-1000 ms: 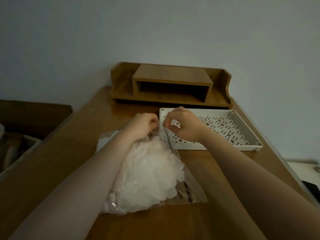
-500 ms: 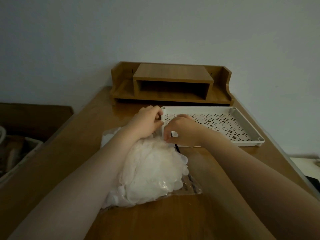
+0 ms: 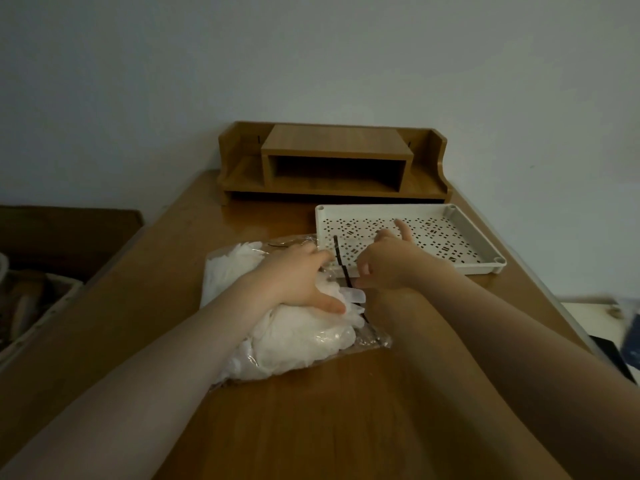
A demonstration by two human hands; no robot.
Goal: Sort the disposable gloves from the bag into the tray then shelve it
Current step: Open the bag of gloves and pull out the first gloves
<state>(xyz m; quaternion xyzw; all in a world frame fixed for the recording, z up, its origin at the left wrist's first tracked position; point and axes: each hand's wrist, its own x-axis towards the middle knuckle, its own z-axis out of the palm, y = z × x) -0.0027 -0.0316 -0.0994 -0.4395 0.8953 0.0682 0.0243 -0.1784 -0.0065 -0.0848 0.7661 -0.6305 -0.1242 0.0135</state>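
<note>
Clear crinkly plastic bag [image 3: 372,336] with a black zip strip lies on the brown wooden desk [image 3: 311,410], stuffed with white disposable gloves [image 3: 298,341]. We see the left hand [image 3: 294,282] pressed flat on top of the glove pile, fingers spread and fairly straight, thumb out, gripping nothing. Right hand [image 3: 384,265] sits at the bag's mouth by the zip strip; lower fingers curled and seem to pinch the plastic edge, two fingers lifted, though the grip itself is hard to read in this dim light.

White perforated plastic tray [image 3: 481,244] is just beyond the bag, its near-left corner touching or overlapped by the bag mouth; no gloves in it. Brown wooden desktop shelf [image 3: 332,161] stands against the wall behind the tray, centre slot vacant.

Progress, as we judge it: early. Bag opening is under way; no gloves moved, tray not shelved. Left: pull gloves out, lay them in the tray, slide the tray into the shelf.

Counts: one bag, one tray, one shelf, two hands; gloves too bunched to count.
</note>
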